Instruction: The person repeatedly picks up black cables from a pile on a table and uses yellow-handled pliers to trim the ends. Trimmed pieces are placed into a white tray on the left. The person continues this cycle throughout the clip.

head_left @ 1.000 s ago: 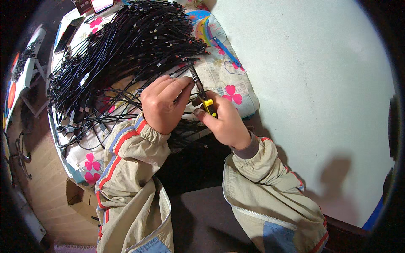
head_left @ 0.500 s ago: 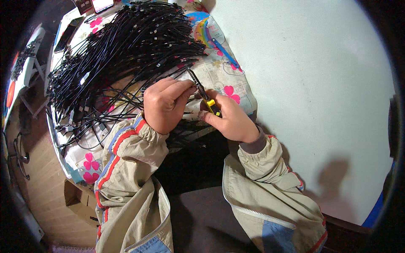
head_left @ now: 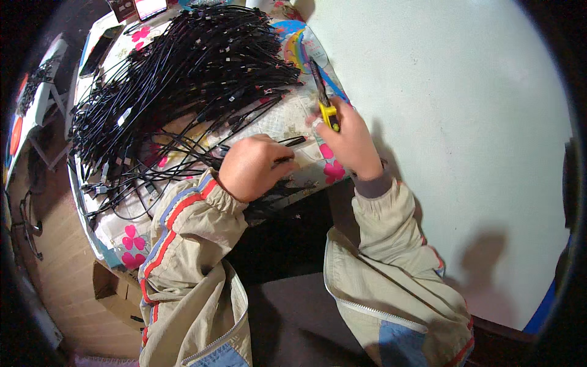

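My left hand is closed near the table's front edge, with a short dark length of cable showing between its fingers. Just past its knuckles a black cable end rests over the tablecloth; whether it is the same cable I cannot tell. To the right and farther up, my right hand grips a yellow-and-black utility knife, its blade end pointing away from me and apart from the cables. A big heap of black cables with small connectors spreads beyond my left hand.
A flowered tablecloth lies under the cables. Beyond the knife is a blue strip-shaped tool. A pale board or tabletop stretches along the right. At far left are a lit screen and a dark phone; an open cardboard box sits below.
The knife in my right hand has moved up and right, away from my left hand. My left hand has dropped slightly toward me and to the right.
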Demonstrator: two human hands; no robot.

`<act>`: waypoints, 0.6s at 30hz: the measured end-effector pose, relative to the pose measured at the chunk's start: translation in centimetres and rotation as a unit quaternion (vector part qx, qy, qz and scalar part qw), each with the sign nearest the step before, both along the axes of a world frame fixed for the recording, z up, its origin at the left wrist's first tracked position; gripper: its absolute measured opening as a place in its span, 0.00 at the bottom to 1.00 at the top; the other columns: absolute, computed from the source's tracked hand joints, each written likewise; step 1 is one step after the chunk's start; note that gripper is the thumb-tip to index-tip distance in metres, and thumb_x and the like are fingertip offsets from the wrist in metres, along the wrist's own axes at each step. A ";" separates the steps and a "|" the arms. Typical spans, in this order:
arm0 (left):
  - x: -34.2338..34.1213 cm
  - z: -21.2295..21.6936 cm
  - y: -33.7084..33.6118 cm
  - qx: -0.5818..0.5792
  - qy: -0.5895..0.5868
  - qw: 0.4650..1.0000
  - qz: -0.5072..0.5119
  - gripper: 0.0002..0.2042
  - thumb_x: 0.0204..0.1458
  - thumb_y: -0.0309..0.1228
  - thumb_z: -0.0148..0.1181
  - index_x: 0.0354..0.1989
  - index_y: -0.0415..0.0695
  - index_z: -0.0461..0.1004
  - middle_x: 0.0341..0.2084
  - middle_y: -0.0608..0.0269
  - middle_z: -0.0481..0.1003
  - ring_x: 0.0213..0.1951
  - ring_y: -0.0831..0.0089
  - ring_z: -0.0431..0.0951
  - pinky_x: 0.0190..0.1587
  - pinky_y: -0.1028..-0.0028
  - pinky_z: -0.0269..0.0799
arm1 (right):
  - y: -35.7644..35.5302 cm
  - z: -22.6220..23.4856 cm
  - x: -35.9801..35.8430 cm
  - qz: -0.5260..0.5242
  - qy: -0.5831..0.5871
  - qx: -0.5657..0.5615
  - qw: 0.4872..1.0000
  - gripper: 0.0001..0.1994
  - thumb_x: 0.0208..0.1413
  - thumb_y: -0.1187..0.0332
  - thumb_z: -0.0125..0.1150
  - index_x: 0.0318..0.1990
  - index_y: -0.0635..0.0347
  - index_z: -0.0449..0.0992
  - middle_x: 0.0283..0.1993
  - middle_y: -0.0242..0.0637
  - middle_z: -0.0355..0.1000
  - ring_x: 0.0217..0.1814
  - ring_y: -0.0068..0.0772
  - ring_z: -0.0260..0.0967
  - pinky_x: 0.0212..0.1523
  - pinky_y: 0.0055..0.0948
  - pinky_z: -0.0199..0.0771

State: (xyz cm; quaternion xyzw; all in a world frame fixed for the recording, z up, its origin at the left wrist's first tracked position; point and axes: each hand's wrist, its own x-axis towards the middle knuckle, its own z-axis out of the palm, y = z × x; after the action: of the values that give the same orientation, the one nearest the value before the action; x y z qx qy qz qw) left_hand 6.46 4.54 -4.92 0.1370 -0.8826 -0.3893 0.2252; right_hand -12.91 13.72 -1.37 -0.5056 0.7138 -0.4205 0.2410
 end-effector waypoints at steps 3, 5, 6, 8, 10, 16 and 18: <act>-0.3 -0.3 -0.1 0.031 0.084 0.996 0.000 0.09 0.49 0.30 0.66 0.36 0.40 0.81 0.28 0.51 0.78 0.35 0.53 0.78 0.38 0.61 0.74 | -3.6 -1.1 -2.1 -0.038 0.209 0.065 0.975 0.16 0.55 0.73 0.60 0.50 0.69 0.69 0.43 0.50 0.77 0.45 0.47 0.78 0.47 0.36 0.74; -0.3 -0.3 -0.4 0.052 0.087 0.994 0.039 0.09 0.50 0.28 0.66 0.38 0.38 0.81 0.30 0.49 0.79 0.35 0.54 0.79 0.39 0.63 0.75 | -5.1 -1.8 -2.3 -0.011 0.230 0.024 0.973 0.17 0.54 0.73 0.60 0.51 0.69 0.69 0.43 0.53 0.76 0.46 0.51 0.77 0.46 0.38 0.74; -0.2 -0.4 -0.5 0.037 0.082 0.993 0.070 0.08 0.50 0.28 0.65 0.37 0.39 0.81 0.29 0.50 0.78 0.35 0.53 0.79 0.38 0.62 0.74 | -5.8 -2.1 -2.1 -0.012 0.233 0.029 0.972 0.17 0.54 0.73 0.61 0.51 0.69 0.69 0.43 0.54 0.76 0.46 0.53 0.76 0.46 0.38 0.74; -0.2 -0.5 -0.6 0.010 0.081 0.986 0.142 0.06 0.50 0.29 0.64 0.34 0.41 0.80 0.27 0.51 0.78 0.34 0.51 0.77 0.37 0.60 0.73 | -6.6 -2.6 -1.2 0.013 0.208 -0.009 0.978 0.19 0.52 0.73 0.63 0.51 0.68 0.69 0.43 0.56 0.75 0.46 0.59 0.74 0.46 0.43 0.74; -0.2 -0.7 -0.6 0.006 0.081 0.984 0.159 0.05 0.51 0.28 0.62 0.32 0.41 0.79 0.26 0.51 0.77 0.33 0.51 0.77 0.36 0.59 0.73 | -7.3 -3.0 -0.3 0.052 0.236 -0.038 0.970 0.20 0.50 0.73 0.65 0.50 0.68 0.69 0.43 0.57 0.74 0.46 0.60 0.73 0.46 0.45 0.74; -0.2 -0.7 -0.9 -0.033 0.101 0.966 0.235 0.04 0.52 0.28 0.60 0.31 0.42 0.78 0.26 0.51 0.77 0.33 0.52 0.77 0.35 0.58 0.73 | -9.4 -4.0 1.0 0.050 0.273 -0.033 0.960 0.21 0.47 0.74 0.66 0.49 0.63 0.67 0.37 0.55 0.74 0.42 0.63 0.71 0.40 0.54 0.71; 0.0 -0.4 -1.1 -0.066 0.081 0.965 0.240 0.07 0.51 0.25 0.63 0.38 0.40 0.80 0.30 0.51 0.78 0.34 0.53 0.77 0.38 0.61 0.74 | -9.1 -3.8 1.0 0.052 0.268 -0.024 0.962 0.23 0.48 0.76 0.66 0.53 0.66 0.68 0.45 0.57 0.74 0.47 0.61 0.72 0.45 0.47 0.73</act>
State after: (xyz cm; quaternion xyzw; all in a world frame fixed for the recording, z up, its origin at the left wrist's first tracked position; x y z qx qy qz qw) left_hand 6.43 3.43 -5.30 0.2978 -0.8265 -0.2745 0.3910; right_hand -11.96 4.64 -5.21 -0.6420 0.7144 -0.2737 0.0498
